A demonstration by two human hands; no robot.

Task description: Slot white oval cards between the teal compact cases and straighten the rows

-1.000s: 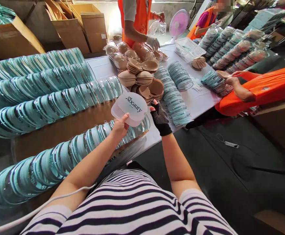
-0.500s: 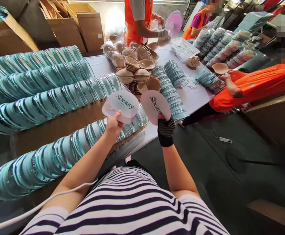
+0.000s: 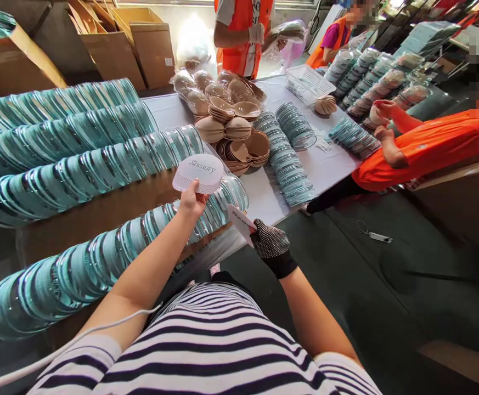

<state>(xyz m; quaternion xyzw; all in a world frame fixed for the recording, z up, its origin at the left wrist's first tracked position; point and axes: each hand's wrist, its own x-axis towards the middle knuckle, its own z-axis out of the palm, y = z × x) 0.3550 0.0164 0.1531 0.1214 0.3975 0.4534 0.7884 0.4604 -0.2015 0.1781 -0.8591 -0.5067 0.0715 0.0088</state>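
A fanned stack of white oval cards (image 3: 200,171) printed "beauty" is pinched in my bare left hand (image 3: 193,201), thumb on top. My right hand (image 3: 271,241), in a black dotted glove, grips one similar white card (image 3: 241,222), tilted nearly edge-on and apart from the stack. Below and left of my left hand runs a long row of teal-edged clear round pieces (image 3: 111,258). Beyond the hands, tan bowl-shaped pieces (image 3: 239,137) are piled on the white table (image 3: 264,189).
More rows of teal-edged pieces (image 3: 78,159) lie at left. Open cardboard boxes (image 3: 148,49) stand behind. A white basket (image 3: 310,83) sits at the table's far end. Co-workers in orange vests (image 3: 243,33) and an orange shirt (image 3: 428,148) work around the table.
My right hand has moved down, turning its card from face-up to nearly edge-on. The stack in my left hand has tilted flatter. The co-worker behind now handles a clear plastic bag.
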